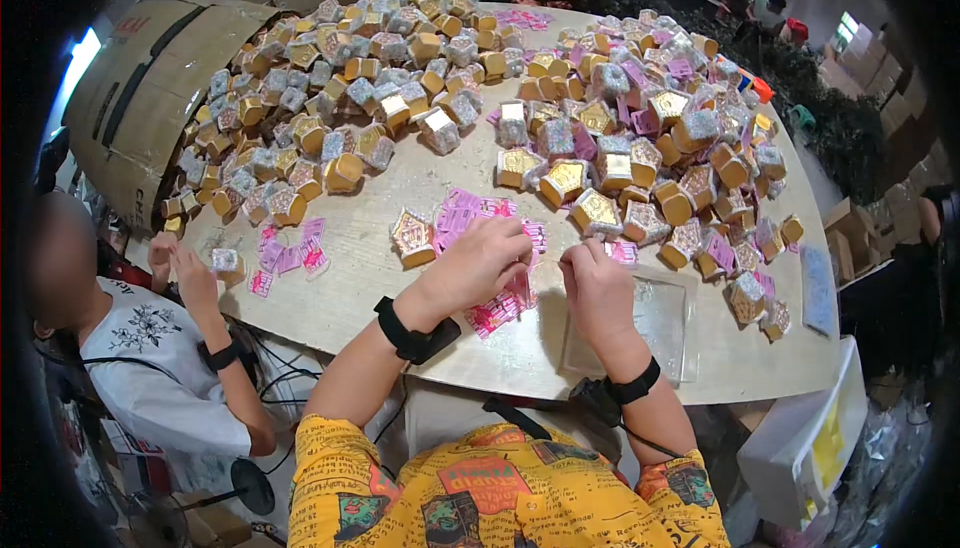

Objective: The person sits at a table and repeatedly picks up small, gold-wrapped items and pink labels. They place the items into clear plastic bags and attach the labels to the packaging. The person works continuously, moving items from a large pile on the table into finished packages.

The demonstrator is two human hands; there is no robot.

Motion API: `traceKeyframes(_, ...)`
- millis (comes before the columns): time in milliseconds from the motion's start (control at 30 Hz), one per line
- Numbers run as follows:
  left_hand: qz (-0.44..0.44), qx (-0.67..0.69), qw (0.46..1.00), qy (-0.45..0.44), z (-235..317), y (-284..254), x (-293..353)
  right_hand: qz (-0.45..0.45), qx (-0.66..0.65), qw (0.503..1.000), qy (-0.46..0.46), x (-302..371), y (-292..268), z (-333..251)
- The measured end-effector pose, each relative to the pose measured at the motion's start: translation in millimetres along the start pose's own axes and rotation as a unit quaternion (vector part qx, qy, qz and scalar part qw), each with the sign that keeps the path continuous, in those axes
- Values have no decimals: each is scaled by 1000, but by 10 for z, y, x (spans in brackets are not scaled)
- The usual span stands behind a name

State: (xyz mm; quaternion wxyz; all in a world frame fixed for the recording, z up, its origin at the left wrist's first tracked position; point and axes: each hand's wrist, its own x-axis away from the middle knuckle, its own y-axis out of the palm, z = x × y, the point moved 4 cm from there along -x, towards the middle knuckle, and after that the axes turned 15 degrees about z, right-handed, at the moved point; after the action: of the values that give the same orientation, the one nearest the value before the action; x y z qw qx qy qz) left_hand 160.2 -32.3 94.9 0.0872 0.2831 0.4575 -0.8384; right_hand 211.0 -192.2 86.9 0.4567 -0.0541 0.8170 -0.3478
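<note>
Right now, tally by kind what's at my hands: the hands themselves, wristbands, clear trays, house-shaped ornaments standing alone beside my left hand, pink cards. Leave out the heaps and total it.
Hands: 2, left hand and right hand
Black wristbands: 2
Clear plastic tray: 1
House-shaped ornament: 1
Pink cards: overlapping, can't be counted
Total, without cards: 6

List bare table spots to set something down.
Bare: table between left pink cards and the lone house ornament; the near gap between left heap and right heap. Crowded: both heaps, the middle pink cards around left hand.
</note>
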Motion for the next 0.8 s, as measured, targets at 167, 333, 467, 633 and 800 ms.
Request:
traceKeyframes(167, -9, -5, 1000, -14, 75, -25, -24, -24, -42, 999, 19, -5, -1, -4)
traceKeyframes(333, 5, 33, 999, -27, 37, 3, -32, -49, -84, 994, 54, 35, 31, 72)
traceKeyframes(467, 55, 56, 995, -56, -18, 16, -37, -59, -154, 980, 109, 37, 48, 96)
traceKeyframes(633, 101, 56, 991, -68, 35, -55, -58, -64, -252, 939, 226, 107, 132, 187)
traceKeyframes(800, 111, 34, 991, -61, 160, -178, -25, -77, -315, 899, 294, 127, 174, 180)
